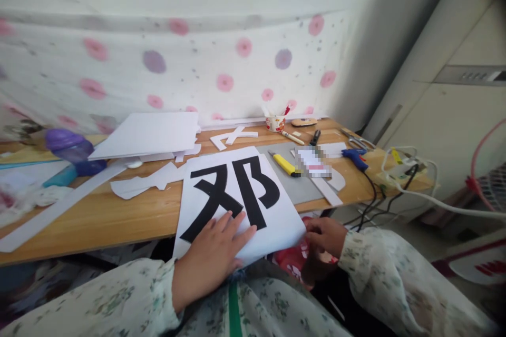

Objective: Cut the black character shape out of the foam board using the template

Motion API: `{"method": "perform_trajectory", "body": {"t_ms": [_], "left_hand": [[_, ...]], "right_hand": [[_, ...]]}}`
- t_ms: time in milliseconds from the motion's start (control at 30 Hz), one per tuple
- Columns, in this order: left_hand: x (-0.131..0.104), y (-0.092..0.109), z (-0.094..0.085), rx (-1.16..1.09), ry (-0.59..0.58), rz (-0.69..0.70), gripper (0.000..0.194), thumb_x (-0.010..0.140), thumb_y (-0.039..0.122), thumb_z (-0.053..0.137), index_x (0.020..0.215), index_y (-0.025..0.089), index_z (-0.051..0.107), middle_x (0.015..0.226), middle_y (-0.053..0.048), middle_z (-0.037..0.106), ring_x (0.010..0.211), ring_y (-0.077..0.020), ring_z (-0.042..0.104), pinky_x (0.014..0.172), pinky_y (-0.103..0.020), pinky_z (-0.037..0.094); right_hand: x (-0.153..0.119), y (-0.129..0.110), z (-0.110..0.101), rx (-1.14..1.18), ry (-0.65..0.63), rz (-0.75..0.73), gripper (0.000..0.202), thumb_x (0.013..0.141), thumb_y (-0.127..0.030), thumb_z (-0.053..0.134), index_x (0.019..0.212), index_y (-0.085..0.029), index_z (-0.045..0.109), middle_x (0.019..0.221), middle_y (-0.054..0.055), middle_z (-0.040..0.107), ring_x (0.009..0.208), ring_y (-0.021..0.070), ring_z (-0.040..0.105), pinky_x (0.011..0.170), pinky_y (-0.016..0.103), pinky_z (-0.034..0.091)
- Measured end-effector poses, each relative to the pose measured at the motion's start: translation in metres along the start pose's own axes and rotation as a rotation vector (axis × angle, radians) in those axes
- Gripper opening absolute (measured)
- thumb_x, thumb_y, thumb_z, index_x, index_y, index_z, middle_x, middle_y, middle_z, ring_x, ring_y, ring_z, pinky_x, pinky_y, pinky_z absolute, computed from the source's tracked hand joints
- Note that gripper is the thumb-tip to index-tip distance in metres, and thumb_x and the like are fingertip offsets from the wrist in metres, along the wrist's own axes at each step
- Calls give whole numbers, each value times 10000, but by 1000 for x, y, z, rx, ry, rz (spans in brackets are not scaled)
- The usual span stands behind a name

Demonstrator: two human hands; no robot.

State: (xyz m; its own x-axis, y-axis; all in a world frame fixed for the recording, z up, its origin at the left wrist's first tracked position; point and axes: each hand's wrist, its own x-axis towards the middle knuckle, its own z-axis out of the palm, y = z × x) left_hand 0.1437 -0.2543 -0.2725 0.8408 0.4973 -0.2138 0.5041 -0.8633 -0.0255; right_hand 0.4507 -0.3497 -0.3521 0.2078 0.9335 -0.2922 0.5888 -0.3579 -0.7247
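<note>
A purple-lidded bottle [72, 150] and 1 patterned cup [275, 124] on the wooden table [138, 216], spotted cloth [177, 71] (pink and mauve) behind.

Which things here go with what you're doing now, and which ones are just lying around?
Seems part of it:
sheet, under the left hand, by the right hand
black character on it
perhaps the knife, unheld

Probably just lying around:
bottle
cup
white cable

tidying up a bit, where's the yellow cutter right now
In the head view, the yellow cutter lies right of centre on the grey mat, between the white sheet bearing the black character and the pixelated patch.
</note>
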Motion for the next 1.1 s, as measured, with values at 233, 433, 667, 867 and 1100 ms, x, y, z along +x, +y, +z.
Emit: {"method": "perform_trajectory", "body": {"t_ms": [233,433,667,867,1100], "left_hand": [[-2,-1,-8,-11,-42,-5,813,836,203,783,1548,331,412,1658,-149,315,1475,-423,370,1148,-636,375],[1,-11,-10,-43,-50,64,911,787,137,823,1551,380,389,1667,-138,290,1494,-433,325,1168,-663,330],[1,-36,4,-71,-134,202,996,780,113,815,1572,432,301,1698,-91,177,1535,-435,147,1177,-731,237],[8,-33,-22,-132,-253,185,900,818,176,778,1561,420,332,1687,-100,148,1531,-438,114,1173,-749,184],[15,-21,-59,-177,-398,128,832,800,172,795,1524,359,430,1662,-115,202,1529,-417,144,1189,-687,231]], "right_hand": [[15,-23,-20,-407,356,-323,311,909,-297,524,1088,-158,737,1041,137,753,978,283,705,892,441,550],[29,-65,-9,-599,341,-605,400,901,-236,608,1288,-161,676,1324,190,656,1220,336,616,1048,534,510],[32,-68,-4,-656,187,-426,516,840,-259,728,1340,-153,654,1396,208,605,1263,381,574,1085,565,472],[30,-70,-2,-687,126,-421,564,858,-323,718,1375,-116,627,1493,249,522,1346,413,507,1118,585,429],[30,-66,4,-672,162,-445,555,864,-324,701,1376,-124,623,1504,244,511,1366,406,485,1123,588,419]]}}
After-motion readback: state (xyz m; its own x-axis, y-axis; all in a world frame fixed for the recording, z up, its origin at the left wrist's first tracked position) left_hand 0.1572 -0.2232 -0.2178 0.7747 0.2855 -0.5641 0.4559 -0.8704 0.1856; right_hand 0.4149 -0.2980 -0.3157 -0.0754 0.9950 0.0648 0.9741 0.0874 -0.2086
